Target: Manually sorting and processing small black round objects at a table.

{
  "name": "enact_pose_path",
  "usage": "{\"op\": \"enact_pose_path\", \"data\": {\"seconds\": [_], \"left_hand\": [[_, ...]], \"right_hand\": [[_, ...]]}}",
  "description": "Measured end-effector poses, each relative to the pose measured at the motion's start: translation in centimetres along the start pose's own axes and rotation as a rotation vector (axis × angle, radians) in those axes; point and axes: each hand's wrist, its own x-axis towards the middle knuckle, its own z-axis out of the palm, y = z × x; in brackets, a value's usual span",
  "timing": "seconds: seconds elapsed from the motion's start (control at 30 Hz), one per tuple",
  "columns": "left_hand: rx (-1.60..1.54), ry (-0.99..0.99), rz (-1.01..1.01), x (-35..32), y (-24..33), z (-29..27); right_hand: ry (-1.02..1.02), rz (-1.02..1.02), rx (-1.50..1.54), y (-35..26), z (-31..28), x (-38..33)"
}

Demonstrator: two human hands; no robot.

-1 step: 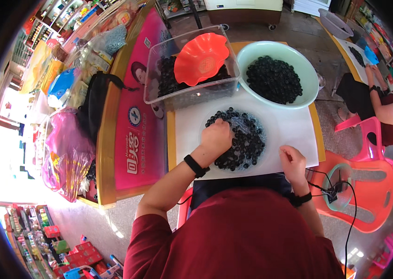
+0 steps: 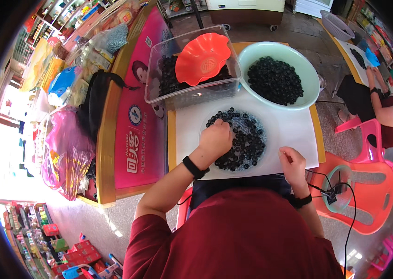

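Observation:
On the white tabletop sheet (image 2: 299, 130) lies a round clear plate (image 2: 268, 123). Spread over it are many small black bead-like rounds (image 2: 247, 146) and tiny pale bluish bits. My left hand (image 2: 216, 138) rests over the plate's left part with fingers curled down among the rounds; what its fingertips pinch, if anything, is hidden. To the right of the plate, above the table's near edge, my right hand (image 2: 293, 165) has thumb and fingers drawn together. Anything between them is too small to make out.
Behind the plate stand a clear plastic box (image 2: 192, 98) of black rounds with a red wavy dish (image 2: 203, 58) on top, and a pale green bowl (image 2: 312, 83) of black rounds. A pink-sided counter (image 2: 108, 144) borders the left. An orange chair (image 2: 378, 204) with cables stands right; another person (image 2: 387, 109) sits beyond.

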Motion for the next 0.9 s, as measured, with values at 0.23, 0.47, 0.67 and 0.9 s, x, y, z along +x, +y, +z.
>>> {"op": "enact_pose_path", "data": {"seconds": [0.23,0.47,0.67,0.9], "left_hand": [[-1.185,-0.423,-0.039,-4.6,1.9,-2.0],[-1.720,-0.713,-0.366,-6.6,1.7,-1.9],[-1.128,-0.298,0.016,-5.3,1.2,-0.3],[-0.229,0.027,0.146,1.2,-1.6,-1.1]], "right_hand": [[-0.321,-0.252,0.280,-9.6,2.0,1.1],[-0.482,0.093,0.536,-7.8,4.1,0.7],[-0.394,0.103,0.502,-6.8,4.1,0.8],[-0.213,0.253,0.550,-3.6,2.8,0.6]]}}
